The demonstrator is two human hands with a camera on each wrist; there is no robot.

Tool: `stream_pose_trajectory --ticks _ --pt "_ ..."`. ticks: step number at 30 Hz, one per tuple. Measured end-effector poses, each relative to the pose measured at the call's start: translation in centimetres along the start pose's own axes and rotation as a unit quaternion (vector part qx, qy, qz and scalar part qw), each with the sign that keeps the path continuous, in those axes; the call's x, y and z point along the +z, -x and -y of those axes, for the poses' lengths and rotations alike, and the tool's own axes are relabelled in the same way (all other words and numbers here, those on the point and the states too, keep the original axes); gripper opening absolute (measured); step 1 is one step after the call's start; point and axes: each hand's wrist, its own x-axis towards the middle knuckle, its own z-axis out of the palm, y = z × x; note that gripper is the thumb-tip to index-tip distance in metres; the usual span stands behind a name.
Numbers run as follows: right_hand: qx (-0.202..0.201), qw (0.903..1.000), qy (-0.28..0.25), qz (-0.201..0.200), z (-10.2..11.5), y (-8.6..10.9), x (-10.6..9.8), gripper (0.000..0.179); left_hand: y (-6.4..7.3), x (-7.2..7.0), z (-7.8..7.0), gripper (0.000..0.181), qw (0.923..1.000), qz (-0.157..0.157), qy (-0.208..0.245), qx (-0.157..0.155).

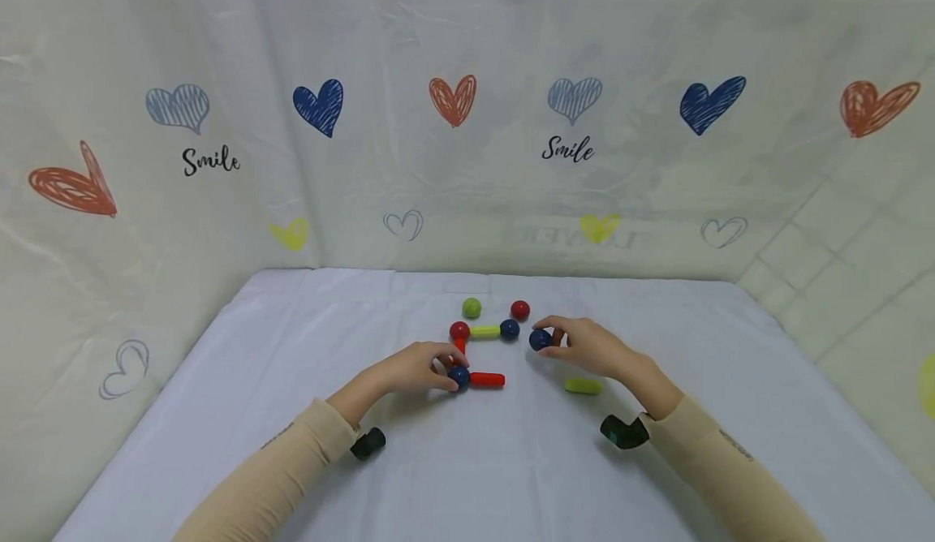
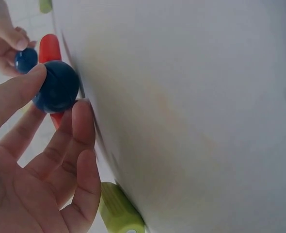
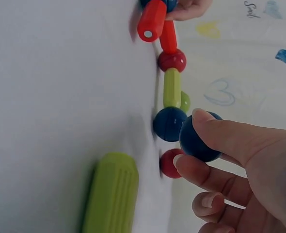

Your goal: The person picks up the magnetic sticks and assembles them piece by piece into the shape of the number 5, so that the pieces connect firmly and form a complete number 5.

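Note:
My left hand (image 1: 416, 367) pinches a blue ball (image 2: 58, 87) between thumb and fingers. A red stick (image 1: 487, 380) juts right from that ball, and a second red stick (image 3: 167, 36) runs from it to a red ball (image 1: 459, 331). From the red ball a yellow-green stick (image 1: 484, 332) leads to another blue ball (image 1: 509, 330), making an open-sided shape. My right hand (image 1: 593, 347) holds a separate blue ball (image 3: 200, 138) between thumb and fingertips, just right of that shape. In the head view the left fingers partly cover the second red stick.
Behind the joined pieces lie a loose green ball (image 1: 471, 308) and a loose red ball (image 1: 520, 310). A yellow-green stick (image 1: 583, 385) rests below my right hand. Another green stick (image 2: 119, 208) appears near my left palm. A white cloth covers the table (image 1: 467, 477); a printed curtain hangs behind.

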Motion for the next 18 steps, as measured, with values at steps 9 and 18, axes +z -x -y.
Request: stream_pose_trajectory --ticks 9,18 --pt "-0.012 0.9998 -0.007 0.015 0.8 0.9 0.7 0.042 0.0 -0.1 0.1 0.03 1.0 -0.001 0.002 0.005" --pt "-0.038 0.9987 -0.015 0.032 1.3 1.1 2.3 0.039 0.1 0.0 0.3 0.03 1.0 0.001 0.005 0.007"
